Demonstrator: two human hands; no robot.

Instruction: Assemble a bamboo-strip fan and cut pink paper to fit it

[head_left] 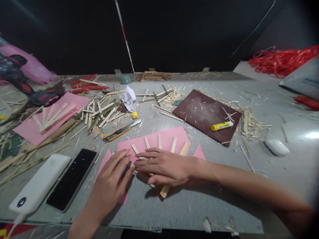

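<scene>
A sheet of pink paper lies on the table with several pale bamboo strips fanned out across it. My right hand rests flat over the middle of the strips, fingers stretched to the left; it hides their centre. Close to the left ends of those fingers is my left hand, fingers slightly bent and thumb apart, at the paper's left side. One wider yellowish strip reaches out from under my right hand toward the upper right, and a strip end shows below it.
A yellow utility knife lies beyond the paper. At right, a glue stick rests on a brown board. A phone and white power bank lie left. Behind are loose strips, another pink sheet and a power tool.
</scene>
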